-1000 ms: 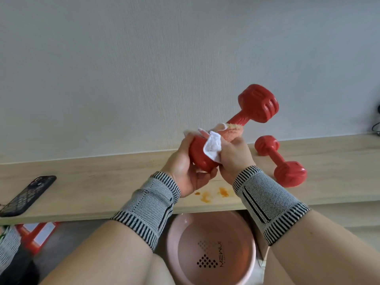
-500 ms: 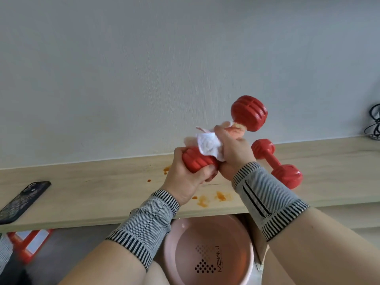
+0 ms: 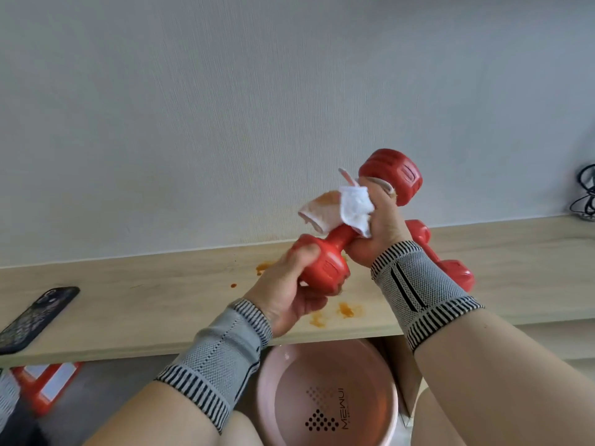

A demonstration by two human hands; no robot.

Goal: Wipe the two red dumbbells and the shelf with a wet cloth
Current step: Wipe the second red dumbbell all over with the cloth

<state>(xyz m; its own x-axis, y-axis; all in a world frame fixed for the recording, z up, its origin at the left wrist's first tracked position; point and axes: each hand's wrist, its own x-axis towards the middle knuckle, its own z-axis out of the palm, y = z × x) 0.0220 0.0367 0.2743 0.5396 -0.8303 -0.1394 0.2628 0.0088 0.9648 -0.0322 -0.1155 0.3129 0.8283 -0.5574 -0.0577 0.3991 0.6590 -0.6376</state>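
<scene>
Head view: left hand (image 3: pixel 289 294) gripping first dumbbell (image 3: pixel 328 268), right hand (image 3: pixel 378 233) clutching cloth (image 3: pixel 341 210) round handle; second dumbbell (image 3: pixel 450 268), stained shelf (image 3: pixel 161 304) still unwiped, looks like.

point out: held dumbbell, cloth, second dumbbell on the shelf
held dumbbell (image 3: pixel 326 268): head view, lower end weight.
cloth (image 3: pixel 354 209): head view, white bunched part over the handle.
second dumbbell (image 3: pixel 457 273): head view, near end weight on the shelf.

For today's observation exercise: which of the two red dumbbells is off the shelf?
The held dumbbell, gripped by the left hand; the other dumbbell lies on the shelf.
</scene>
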